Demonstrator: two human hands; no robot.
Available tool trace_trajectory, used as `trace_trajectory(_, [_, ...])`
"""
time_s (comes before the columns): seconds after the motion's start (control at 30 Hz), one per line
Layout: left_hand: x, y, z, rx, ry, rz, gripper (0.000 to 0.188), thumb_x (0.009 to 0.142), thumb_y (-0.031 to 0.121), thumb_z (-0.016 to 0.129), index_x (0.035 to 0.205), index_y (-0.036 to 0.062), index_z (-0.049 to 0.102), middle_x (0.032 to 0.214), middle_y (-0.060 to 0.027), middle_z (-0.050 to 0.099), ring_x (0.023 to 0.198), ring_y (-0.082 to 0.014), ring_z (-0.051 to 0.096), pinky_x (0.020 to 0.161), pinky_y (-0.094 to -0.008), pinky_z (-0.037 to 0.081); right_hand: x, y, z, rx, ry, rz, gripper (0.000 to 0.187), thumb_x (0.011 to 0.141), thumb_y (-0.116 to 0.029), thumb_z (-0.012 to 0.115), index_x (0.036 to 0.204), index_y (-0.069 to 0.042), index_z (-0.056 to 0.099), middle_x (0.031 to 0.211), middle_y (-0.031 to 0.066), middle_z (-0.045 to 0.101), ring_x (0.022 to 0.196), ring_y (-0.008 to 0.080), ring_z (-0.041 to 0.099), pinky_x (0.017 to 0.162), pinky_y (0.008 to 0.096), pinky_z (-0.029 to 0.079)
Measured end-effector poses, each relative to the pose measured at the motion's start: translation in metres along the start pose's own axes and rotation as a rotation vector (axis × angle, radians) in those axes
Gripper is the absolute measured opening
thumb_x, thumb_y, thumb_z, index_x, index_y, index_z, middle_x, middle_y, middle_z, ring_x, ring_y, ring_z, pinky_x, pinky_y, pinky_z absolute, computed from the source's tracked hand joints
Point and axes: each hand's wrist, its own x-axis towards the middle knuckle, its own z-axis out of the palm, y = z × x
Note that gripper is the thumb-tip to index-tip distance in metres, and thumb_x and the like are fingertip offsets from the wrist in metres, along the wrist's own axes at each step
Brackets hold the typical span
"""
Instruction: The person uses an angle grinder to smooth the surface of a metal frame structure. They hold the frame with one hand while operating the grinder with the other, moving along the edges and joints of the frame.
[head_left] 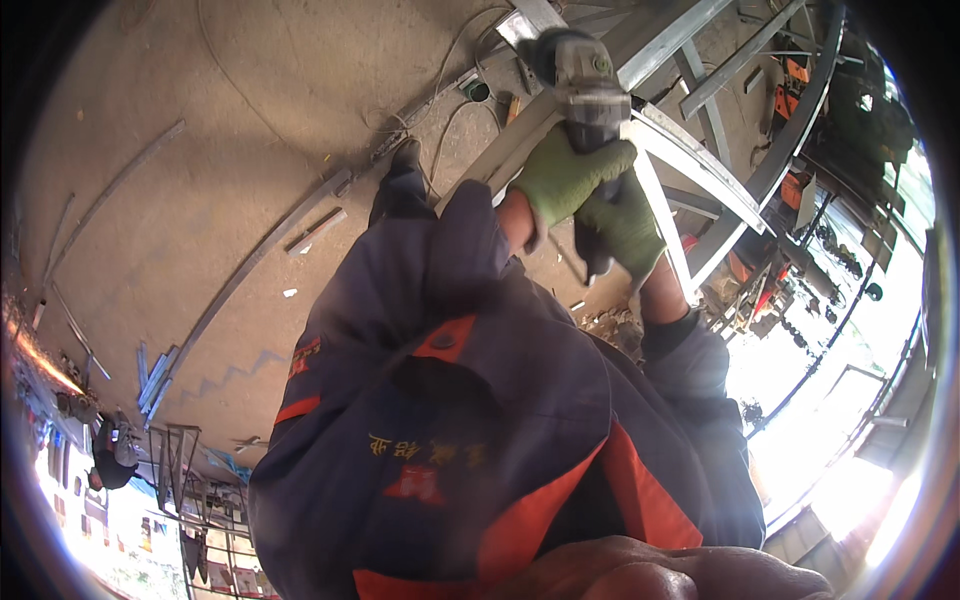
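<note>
Both my hands wear green gloves and grip an angle grinder (pixel 592 85). My left hand (pixel 568 172) is closed round its body just behind the metal gear head. Further back, my right hand (pixel 622 225) is wrapped round the rear of the tool. A dark, blurred disc (pixel 548 52) sits at the far left end of the grinder. Beneath and beside the tool is a frame of pale metal bars (pixel 700 165); whether the disc touches it I cannot tell. My fingertips are partly hidden by the tool and gloves.
Long metal strips (pixel 250 265) lie on the brown floor at left. A cable (pixel 443 120) loops near my foot (pixel 405 160). More metal beams (pixel 755 55) stand at the upper right. At far left, sparks (pixel 45 358) fly near another person (pixel 113 458).
</note>
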Motion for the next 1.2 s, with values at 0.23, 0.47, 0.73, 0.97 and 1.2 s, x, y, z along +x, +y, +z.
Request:
trace_trajectory(0.23, [0.002, 0.012, -0.036, 0.104, 0.051, -0.255, 0.070, 0.091, 0.051, 0.087, 0.130, -0.0037, 0.069, 0.113, -0.0164, 0.079, 0.107, -0.0258, 0.076, 0.093, -0.0365, 0.060, 0.008, -0.003, 0.016, 0.242, -0.106, -0.070, 0.058, 0.091, -0.009, 0.082, 0.142, 0.000, 0.057, 0.106, 0.0078, 0.073, 0.093, 0.0167, 0.070, 0.081, 0.0341, 0.059])
trace_trajectory(0.47, [-0.003, 0.012, -0.033, 0.260, 0.028, -0.123, 0.073, 0.089, 0.052, 0.088, 0.136, -0.0003, 0.070, 0.117, -0.0151, 0.079, 0.105, -0.0251, 0.076, 0.091, -0.0373, 0.060, 0.003, -0.010, 0.025, 0.287, -0.034, -0.173, 0.064, 0.089, -0.013, 0.085, 0.144, 0.000, 0.056, 0.117, 0.0100, 0.072, 0.104, 0.0185, 0.069, 0.090, 0.0349, 0.057])
trace_trajectory(0.73, [-0.016, 0.012, -0.024, 0.333, -0.109, -0.273, 0.055, 0.094, 0.040, 0.085, 0.129, -0.0007, 0.072, 0.113, -0.0098, 0.078, 0.102, -0.0189, 0.073, 0.092, -0.0369, 0.058, -0.006, 0.000, 0.030, 0.423, -0.004, -0.088, 0.065, 0.093, -0.008, 0.081, 0.149, -0.004, 0.048, 0.109, 0.0082, 0.073, 0.092, 0.0168, 0.071, 0.079, 0.0349, 0.060])
trace_trajectory(0.97, [-0.008, 0.017, -0.038, 0.013, 0.051, -0.212, 0.058, 0.094, 0.043, 0.087, 0.129, -0.0005, 0.072, 0.112, -0.0099, 0.078, 0.100, -0.0173, 0.074, 0.088, -0.0342, 0.059, -0.001, 0.002, 0.026, 0.219, -0.074, -0.125, 0.072, 0.087, -0.020, 0.089, 0.148, -0.003, 0.056, 0.126, 0.0143, 0.074, 0.116, 0.0233, 0.071, 0.099, 0.0406, 0.057])
trace_trajectory(1.2, [-0.026, 0.019, -0.023, 0.208, -0.012, -0.198, 0.053, 0.094, 0.043, 0.087, 0.123, 0.0002, 0.075, 0.104, -0.0067, 0.078, 0.095, -0.0159, 0.074, 0.084, -0.0325, 0.059, -0.008, 0.006, 0.032, 0.327, -0.041, -0.103, 0.074, 0.086, -0.022, 0.091, 0.148, -0.002, 0.055, 0.130, 0.0143, 0.073, 0.121, 0.0235, 0.069, 0.102, 0.0398, 0.056])
